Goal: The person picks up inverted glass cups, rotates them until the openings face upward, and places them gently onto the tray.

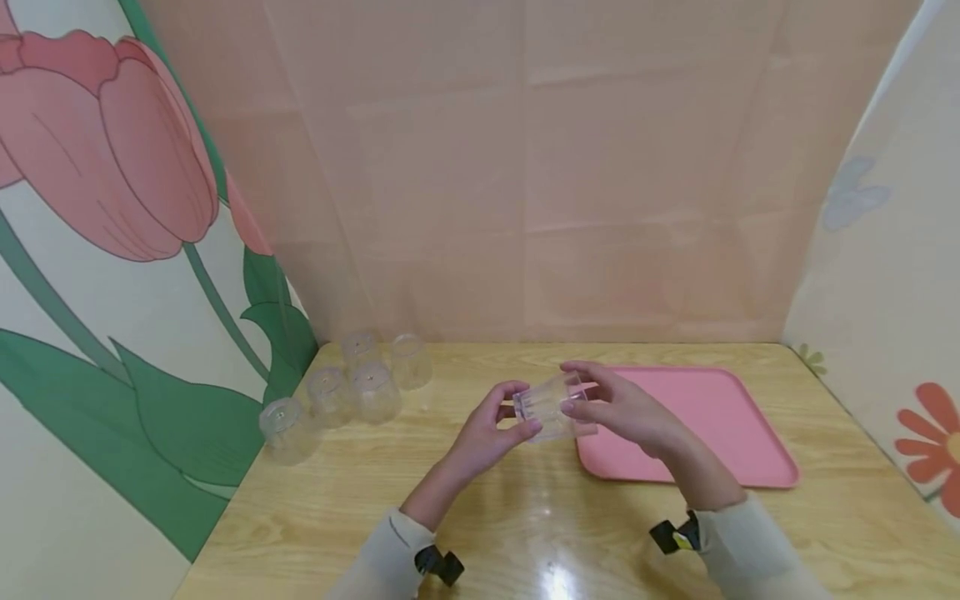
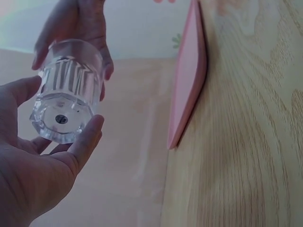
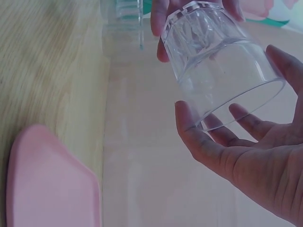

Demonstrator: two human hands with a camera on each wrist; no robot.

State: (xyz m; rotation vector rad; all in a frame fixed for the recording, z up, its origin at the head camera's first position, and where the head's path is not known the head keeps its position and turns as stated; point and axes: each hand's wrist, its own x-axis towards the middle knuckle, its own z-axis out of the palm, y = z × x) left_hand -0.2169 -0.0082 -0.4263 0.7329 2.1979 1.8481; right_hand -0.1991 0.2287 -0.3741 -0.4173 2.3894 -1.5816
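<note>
Head view, clear cup [image 1: 549, 407]: held up above the middle of the counter [image 1: 337, 517], tipped on its side, between your two hands and just off the tray's left edge.
Head view, your left hand [image 1: 483, 437]: partly closed, thumb and fingers gripping the cup at its base end.
Head view, your right hand [image 1: 633, 414]: partly closed in a wider curve, gripping the cup at its rim end, in front of the tray's left edge from this angle.
Head view, pink tray [image 1: 697, 408]: flat on the right half of the counter, near the back edge.
Head view, other cups [image 1: 375, 393]: five clear ones, bottoms up, grouped along the left edge towards the back left corner.
Head view, pink sheet [image 1: 525, 183]: hanging behind the counter's back edge.
Left wrist view, cup base: turned to you, with a small dark mark [image 2: 61, 119] at its centre; your left thumb and fingers bracket it, while your right hand reaches round the far end.
Right wrist view, cup rim: open end towards your right palm, your right fingers spread about it; your left fingers pinch the faceted base.
</note>
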